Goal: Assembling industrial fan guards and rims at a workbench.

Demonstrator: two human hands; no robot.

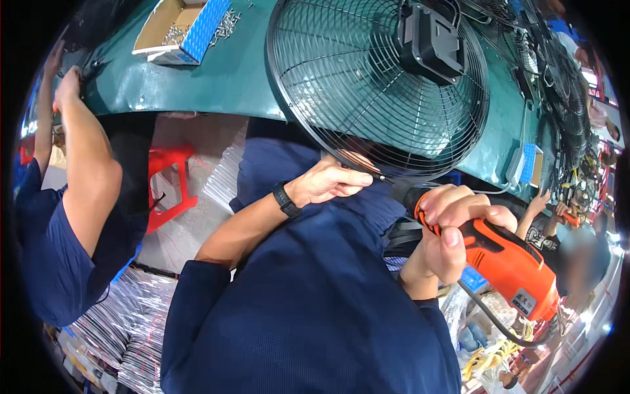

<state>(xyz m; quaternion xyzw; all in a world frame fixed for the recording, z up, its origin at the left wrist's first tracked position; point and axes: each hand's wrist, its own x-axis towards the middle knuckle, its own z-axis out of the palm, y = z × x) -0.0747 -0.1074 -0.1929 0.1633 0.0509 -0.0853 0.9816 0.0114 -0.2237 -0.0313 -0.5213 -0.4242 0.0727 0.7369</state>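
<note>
Fan guard (377, 85), round black wire, lies flat on the green bench (223, 79) w/ its near rim hanging over the edge toward the person. Left hand (328, 182) is pinched narrow at that rim, fingertips closed on smth small and dark, prob a screw, too small to be sure. Right hand (449, 230) is wrapped tight round the orange driver (505, 259), its black nose pointing up-left to the same spot on the rim, tip just beside the left fingertips; cord trails down to the lower right.

To do this well, as I judge it: keep the bit in line w/ the screw, not slanted, and let the left fingers only steady it, clear of the bit before the trigger goes. Guard overhangs, so press gently or it may tip or slide. Start slow, stop once it seats.

Box (180, 29) of small metal screws sits at the far left of the bench. A co-worker's arm (82, 164) reaches up to the bench at left; a red stool (169, 180) stands on the floor below
</note>
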